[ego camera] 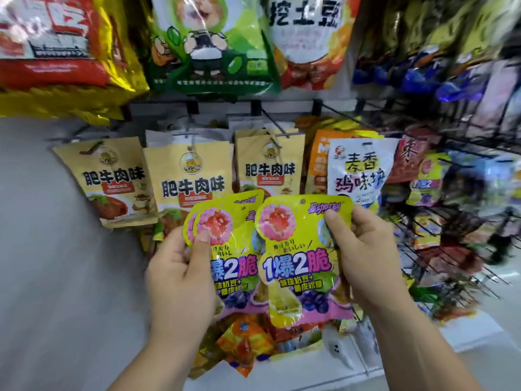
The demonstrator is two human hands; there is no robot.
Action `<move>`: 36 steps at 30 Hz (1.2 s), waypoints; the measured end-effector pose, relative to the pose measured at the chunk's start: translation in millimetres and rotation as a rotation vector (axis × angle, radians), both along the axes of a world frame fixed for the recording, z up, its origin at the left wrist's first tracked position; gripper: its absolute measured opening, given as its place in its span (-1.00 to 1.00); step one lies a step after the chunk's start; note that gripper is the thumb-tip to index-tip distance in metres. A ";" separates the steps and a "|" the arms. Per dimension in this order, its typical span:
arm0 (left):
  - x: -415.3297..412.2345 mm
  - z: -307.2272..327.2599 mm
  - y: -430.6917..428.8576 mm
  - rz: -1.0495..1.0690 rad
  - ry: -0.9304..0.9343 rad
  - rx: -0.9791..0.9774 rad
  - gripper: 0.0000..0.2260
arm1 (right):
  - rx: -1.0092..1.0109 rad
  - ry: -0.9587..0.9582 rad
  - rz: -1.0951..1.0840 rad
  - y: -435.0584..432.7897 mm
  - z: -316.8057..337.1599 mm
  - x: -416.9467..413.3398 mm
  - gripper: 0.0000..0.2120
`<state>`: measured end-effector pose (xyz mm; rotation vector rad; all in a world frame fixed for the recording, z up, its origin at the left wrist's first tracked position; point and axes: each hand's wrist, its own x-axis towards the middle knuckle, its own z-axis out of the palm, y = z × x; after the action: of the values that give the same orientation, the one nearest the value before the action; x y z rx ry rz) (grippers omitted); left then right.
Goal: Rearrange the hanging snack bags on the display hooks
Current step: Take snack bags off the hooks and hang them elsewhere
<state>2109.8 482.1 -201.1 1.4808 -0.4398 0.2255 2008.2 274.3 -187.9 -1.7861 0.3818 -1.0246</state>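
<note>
Left grip [180,277], right grip [363,255] pinch yellow bags [296,249] at outer edges.

Head camera – looks forward and down, close to display hooks [270,119].

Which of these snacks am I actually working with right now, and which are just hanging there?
In the job: yellow bag pinched by the right hand; matching yellow bags held by the left hand; display hook above.
Just there: tan bags on hooks; white bag; big green bag overhead; loose snacks below.
</note>
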 end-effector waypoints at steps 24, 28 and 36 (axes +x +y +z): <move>-122.9 -42.5 -375.4 -0.256 0.005 0.177 -0.82 | 0.205 0.112 -0.340 -359.3 -53.9 -199.8 -0.51; -109.5 -51.1 -429.2 -0.281 0.063 0.135 -0.78 | 0.170 0.164 -0.386 -402.5 -56.3 -185.0 -0.55; -71.3 -59.5 -508.5 -0.174 -0.005 0.227 -0.57 | 0.156 0.200 -0.448 -474.9 -47.1 -146.1 -0.47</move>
<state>2038.5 -26.4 -260.5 1.6528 -0.6108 0.0425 1862.1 -200.6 -235.0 -1.7028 0.9939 -1.0854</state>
